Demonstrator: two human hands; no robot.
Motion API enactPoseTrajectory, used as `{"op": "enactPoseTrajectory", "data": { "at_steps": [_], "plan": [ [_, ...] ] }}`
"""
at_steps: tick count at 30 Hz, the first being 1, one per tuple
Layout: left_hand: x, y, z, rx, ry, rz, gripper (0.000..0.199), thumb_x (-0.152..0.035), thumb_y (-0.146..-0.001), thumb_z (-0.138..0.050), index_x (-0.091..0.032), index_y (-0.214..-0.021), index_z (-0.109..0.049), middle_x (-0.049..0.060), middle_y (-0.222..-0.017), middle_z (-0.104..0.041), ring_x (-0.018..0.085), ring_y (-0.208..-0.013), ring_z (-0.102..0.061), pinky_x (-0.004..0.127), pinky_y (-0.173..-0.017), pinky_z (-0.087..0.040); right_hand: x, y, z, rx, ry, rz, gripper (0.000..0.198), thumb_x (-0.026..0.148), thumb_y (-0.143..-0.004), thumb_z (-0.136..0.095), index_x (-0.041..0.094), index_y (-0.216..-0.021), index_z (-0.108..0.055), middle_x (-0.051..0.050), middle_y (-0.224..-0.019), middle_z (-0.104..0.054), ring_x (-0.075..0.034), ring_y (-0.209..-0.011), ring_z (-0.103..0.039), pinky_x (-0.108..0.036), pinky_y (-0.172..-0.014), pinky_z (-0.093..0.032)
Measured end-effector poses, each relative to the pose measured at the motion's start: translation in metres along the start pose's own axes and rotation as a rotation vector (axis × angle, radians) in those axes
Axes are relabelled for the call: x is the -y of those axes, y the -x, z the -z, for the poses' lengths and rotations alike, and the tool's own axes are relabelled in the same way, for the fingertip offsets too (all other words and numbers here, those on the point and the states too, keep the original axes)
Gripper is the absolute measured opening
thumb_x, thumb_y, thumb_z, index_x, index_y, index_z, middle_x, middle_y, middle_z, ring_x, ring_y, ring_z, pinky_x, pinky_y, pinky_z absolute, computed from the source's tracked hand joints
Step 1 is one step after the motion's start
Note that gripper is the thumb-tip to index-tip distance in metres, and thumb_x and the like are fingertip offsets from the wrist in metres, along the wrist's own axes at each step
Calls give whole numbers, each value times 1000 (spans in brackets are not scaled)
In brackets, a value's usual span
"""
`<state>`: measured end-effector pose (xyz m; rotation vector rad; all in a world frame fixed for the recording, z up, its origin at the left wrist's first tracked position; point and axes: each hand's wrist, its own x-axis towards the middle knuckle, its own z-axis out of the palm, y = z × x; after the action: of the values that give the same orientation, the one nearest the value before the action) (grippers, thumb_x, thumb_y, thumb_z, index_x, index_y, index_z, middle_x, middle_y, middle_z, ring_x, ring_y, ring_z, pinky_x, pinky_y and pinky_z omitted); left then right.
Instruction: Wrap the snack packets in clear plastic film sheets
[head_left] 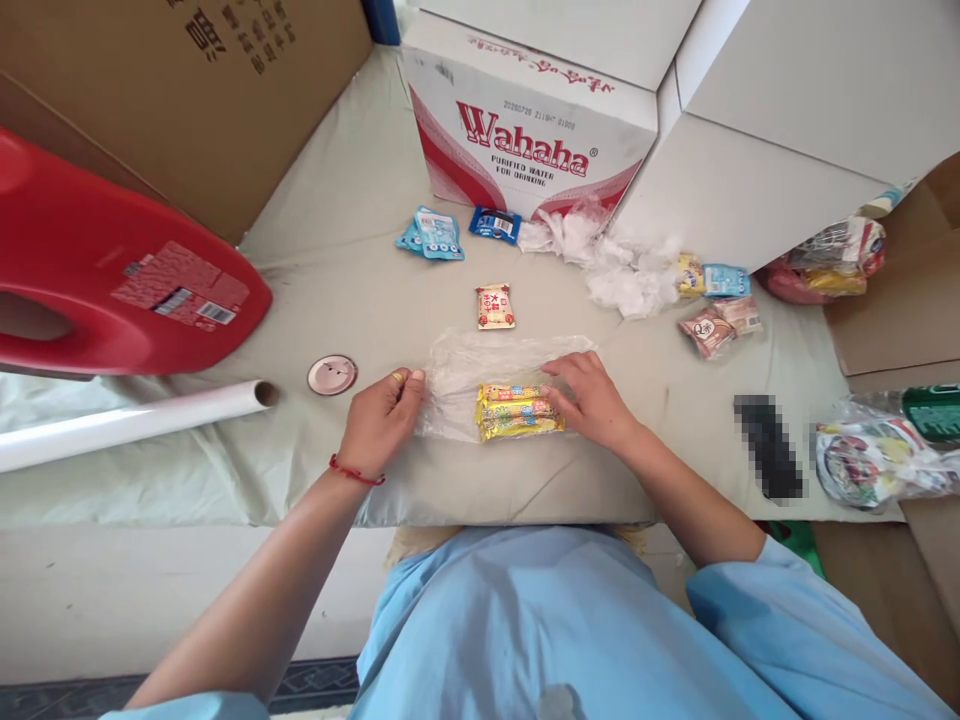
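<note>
A clear plastic bag [457, 385] lies flat on the cloth-covered table, and several yellow-wrapped snack sticks [517, 412] rest side by side in or on it; I cannot tell which. My left hand [382, 415], with a red string bracelet at the wrist, pinches the bag's left edge between thumb and fingers. Over the right end of the sticks, my right hand [592, 400] has its fingers apart, the tips touching or just above the wrappers. Beyond the bag sits a small cream-and-red snack packet [495, 306]. A round pinkish disc [332, 375] is left of my left hand.
A red jug [180, 290] and a white tube [150, 420] are on the left. Behind stand a Wahaha carton [532, 130], blue packets [435, 235] and crumpled plastic [630, 270]. To the right are brown packets [720, 325] and a blurred dark object [769, 447].
</note>
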<state>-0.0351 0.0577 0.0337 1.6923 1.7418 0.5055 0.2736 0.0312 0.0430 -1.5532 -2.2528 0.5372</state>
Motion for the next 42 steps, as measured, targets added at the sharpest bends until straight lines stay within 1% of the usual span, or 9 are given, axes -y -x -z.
{"op": "enactPoseTrajectory", "data": {
  "at_steps": [5,8,11,14,19,24,29,32,42],
  "plan": [
    [0,20,2,-588,44,-25,27,-42,-99,-48,-18,-106,-59,15,-118,-62,27,-111,-63,42,-89,-52,0,-14,-16,47,-12,-102,28,27,-102,-49,19,-101,-76,-10,-96,-69,-26,-94,-54,-40,-92,-45],
    [-14,54,1,-862,-81,-177,24,-37,-97,-54,-17,-109,-61,17,-118,-62,30,-122,-59,48,-94,-53,3,-17,-18,62,-18,-153,27,25,-102,-49,19,-96,-75,-9,-93,-69,-25,-92,-54,-38,-91,-44],
    [-36,82,-14,-529,-175,-492,19,-30,-96,-52,-24,-105,-68,9,-101,-71,27,-108,-68,48,-99,-51,4,-17,-19,88,8,-163,26,24,-102,-49,18,-97,-74,-8,-95,-69,-24,-92,-55,-36,-92,-43],
    [-51,81,-45,-165,-239,-681,37,-20,-98,-46,-27,-126,-70,7,-124,-75,25,-123,-66,43,-103,-47,3,-17,-17,110,49,-164,24,23,-103,-51,17,-99,-74,-9,-97,-69,-23,-93,-56,-35,-92,-43],
    [-45,47,-87,-150,-286,-684,39,-14,-99,-47,-21,-130,-71,10,-132,-74,25,-124,-66,42,-98,-47,3,-20,-5,200,69,-126,24,24,-103,-51,19,-98,-74,-7,-95,-71,-23,-91,-57,-33,-89,-43],
    [-38,41,-94,-203,-308,-725,35,-13,-99,-51,-21,-126,-72,8,-133,-74,24,-122,-65,41,-97,-45,7,-47,8,19,206,-110,33,31,-104,-50,15,-126,-69,-14,-118,-69,-30,-112,-52,-40,-100,-42],
    [-39,46,-96,-340,-348,-735,28,-17,-100,-57,-22,-120,-75,4,-128,-77,25,-120,-64,42,-96,-42,10,-87,2,256,269,-201,51,43,-91,-74,15,-133,-64,-16,-120,-68,-33,-116,-53,-39,-94,-43],
    [-40,48,-98,-370,-346,-706,27,-19,-100,-57,-23,-121,-75,4,-128,-77,25,-115,-64,42,-93,-41,15,-97,7,385,206,-241,28,31,-91,-72,16,-114,-71,-9,-96,-71,-24,-96,-60,-30,-80,-41],
    [-29,44,-91,-162,-98,-656,28,-17,-98,-53,-22,-108,-79,7,-115,-80,25,-96,-67,43,-80,-49,38,-16,2,366,84,174,32,18,-102,-48,18,-128,-66,-7,-99,-69,-18,-85,-59,-26,-74,-41]
  ]
}}
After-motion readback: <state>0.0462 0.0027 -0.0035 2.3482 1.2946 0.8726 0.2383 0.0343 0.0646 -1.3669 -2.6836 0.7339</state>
